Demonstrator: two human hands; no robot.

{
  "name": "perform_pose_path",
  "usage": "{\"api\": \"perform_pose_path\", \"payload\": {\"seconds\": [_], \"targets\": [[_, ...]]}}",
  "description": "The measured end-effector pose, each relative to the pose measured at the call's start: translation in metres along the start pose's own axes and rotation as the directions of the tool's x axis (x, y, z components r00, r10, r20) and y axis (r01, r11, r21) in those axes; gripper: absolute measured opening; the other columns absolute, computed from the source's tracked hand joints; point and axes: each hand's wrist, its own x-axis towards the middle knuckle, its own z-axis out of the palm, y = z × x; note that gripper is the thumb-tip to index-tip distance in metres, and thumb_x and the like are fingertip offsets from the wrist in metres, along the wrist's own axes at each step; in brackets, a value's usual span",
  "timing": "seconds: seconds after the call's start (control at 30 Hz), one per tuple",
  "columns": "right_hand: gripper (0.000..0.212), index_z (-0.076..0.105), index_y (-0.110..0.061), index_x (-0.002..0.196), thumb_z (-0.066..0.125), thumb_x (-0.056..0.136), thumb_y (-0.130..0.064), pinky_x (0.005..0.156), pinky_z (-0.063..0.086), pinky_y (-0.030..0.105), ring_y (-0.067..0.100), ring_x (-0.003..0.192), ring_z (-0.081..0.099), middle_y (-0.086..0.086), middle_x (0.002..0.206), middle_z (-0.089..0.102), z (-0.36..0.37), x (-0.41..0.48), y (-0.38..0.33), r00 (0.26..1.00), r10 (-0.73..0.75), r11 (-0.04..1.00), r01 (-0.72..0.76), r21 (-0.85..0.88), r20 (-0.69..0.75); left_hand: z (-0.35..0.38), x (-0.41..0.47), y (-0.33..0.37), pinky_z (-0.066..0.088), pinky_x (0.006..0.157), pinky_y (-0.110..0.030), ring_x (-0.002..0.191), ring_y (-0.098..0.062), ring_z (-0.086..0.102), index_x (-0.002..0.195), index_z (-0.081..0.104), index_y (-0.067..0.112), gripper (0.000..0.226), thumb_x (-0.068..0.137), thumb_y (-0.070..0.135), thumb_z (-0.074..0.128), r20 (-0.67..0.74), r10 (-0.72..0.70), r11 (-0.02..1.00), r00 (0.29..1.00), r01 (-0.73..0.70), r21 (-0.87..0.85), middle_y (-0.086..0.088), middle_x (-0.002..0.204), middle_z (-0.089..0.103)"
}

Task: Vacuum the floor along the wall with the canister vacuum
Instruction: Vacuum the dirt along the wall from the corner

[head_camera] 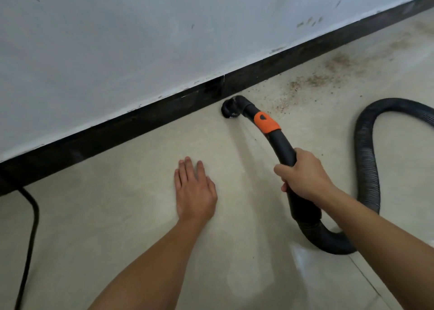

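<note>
Our right hand grips the vacuum's black curved wand, fingers wrapped round it partway btwn the orange collar and the wand's rear end. The round nozzle at the tip sits low at the far edge of the tile floor, right up against the dark baseboard under the white wall; whether it touches the board we can't tell. Our left hand lies palm down on the floor, fingers straight and close together, holding nothing, just left of the wand. Brownish grit is scattered along the floor's edge to the right of the nozzle, twd the upper-right corner. The ribbed black hose leaves the wand's rear end & loops across the floor at right. At far left a black cord runs from the baseboard down to the bottom edge.
</note>
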Motion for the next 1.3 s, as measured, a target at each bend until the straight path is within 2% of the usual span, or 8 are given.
{"api": "perform_pose_path", "payload": {"seconds": [0.13,0.23,0.4,0.5,0.6,0.87,1.1,1.3], "targets": [[0.021,0.048,-0.024,0.082,0.067,0.076,-0.031,0.058,0.056,0.038,0.015,0.048,0.065,0.000,0.058,0.065,-0.007,-0.045,0.036,0.998,-0.013,0.973,-0.002,-0.232,-0.065,-0.002,-0.001,0.000,0.008,0.120,-0.043,0.146,-0.032,0.013,0.149,0.031,0.009,0.054,0.100,0.031,0.029,-0.014,-0.004,1.000,1.000,0.003,-0.006,-0.020,0.157,0.021],[0.020,0.051,-0.024,0.080,0.070,0.075,-0.026,0.052,0.053,0.036,0.009,0.042,0.062,-0.003,0.051,0.065,-0.021,-0.076,0.075,0.992,0.069,0.985,-0.084,-0.148,-0.105,-0.003,0.000,0.001,0.010,0.120,-0.044,0.145,-0.034,0.017,0.147,0.035,0.007,0.053,0.099,0.029,0.034,-0.022,-0.003,1.000,1.000,0.003,-0.015,-0.022,0.155,0.025],[0.015,0.056,-0.017,0.082,0.070,0.077,-0.014,0.055,0.054,0.041,0.019,0.045,0.066,0.007,0.052,0.066,-0.037,-0.083,0.102,0.975,0.174,0.984,-0.168,0.057,-0.135,-0.002,-0.001,0.002,0.012,0.119,-0.044,0.144,-0.035,0.020,0.146,0.036,0.007,0.052,0.098,0.028,0.034,-0.020,-0.010,1.000,1.000,0.010,0.006,-0.022,0.154,0.026],[0.014,0.058,-0.010,0.085,0.069,0.077,-0.013,0.050,0.050,0.032,0.020,0.045,0.067,0.008,0.057,0.066,-0.033,-0.056,0.083,0.970,0.181,0.973,-0.152,0.173,-0.163,-0.001,-0.001,0.003,0.012,0.119,-0.044,0.144,-0.035,0.020,0.146,0.036,0.006,0.052,0.098,0.028,0.036,-0.025,-0.014,1.000,1.000,0.014,-0.001,-0.023,0.154,0.027],[0.017,0.058,-0.006,0.090,0.068,0.078,-0.012,0.053,0.054,0.035,0.025,0.048,0.068,0.012,0.068,0.065,-0.018,-0.023,0.052,0.976,0.184,0.936,-0.138,0.323,-0.115,0.000,0.000,0.004,0.012,0.120,-0.044,0.144,-0.035,0.020,0.146,0.036,0.007,0.052,0.098,0.028,0.035,-0.028,-0.010,1.000,1.000,0.010,-0.003,-0.022,0.154,0.026],[0.018,0.055,-0.013,0.094,0.066,0.080,-0.016,0.057,0.058,0.037,0.022,0.049,0.068,0.012,0.076,0.066,0.003,0.012,0.012,0.983,0.169,0.926,-0.136,0.353,-0.066,0.001,-0.001,0.004,0.009,0.120,-0.043,0.145,-0.034,0.017,0.147,0.034,0.008,0.053,0.099,0.029,0.031,-0.029,-0.004,1.000,1.000,0.004,-0.001,-0.022,0.156,0.024],[0.019,0.056,-0.004,0.098,0.066,0.082,-0.007,0.047,0.052,0.029,0.020,0.042,0.058,0.010,0.068,0.055,0.006,0.046,-0.030,0.975,0.218,0.798,-0.200,0.569,0.037,0.003,0.001,0.002,0.010,0.120,-0.043,0.145,-0.035,0.018,0.147,0.034,0.009,0.054,0.097,0.031,0.033,-0.019,-0.007,1.000,1.000,0.007,0.014,-0.021,0.156,0.024],[0.020,0.054,-0.008,0.096,0.066,0.080,-0.013,0.048,0.052,0.030,0.021,0.044,0.064,0.011,0.070,0.063,0.012,0.018,-0.018,0.991,0.102,0.938,-0.125,0.323,0.088,0.001,0.001,-0.001,0.014,0.119,-0.045,0.145,-0.035,0.019,0.146,0.036,0.008,0.053,0.097,0.030,0.033,-0.014,-0.002,1.000,1.000,0.002,0.017,-0.022,0.155,0.026]]}}
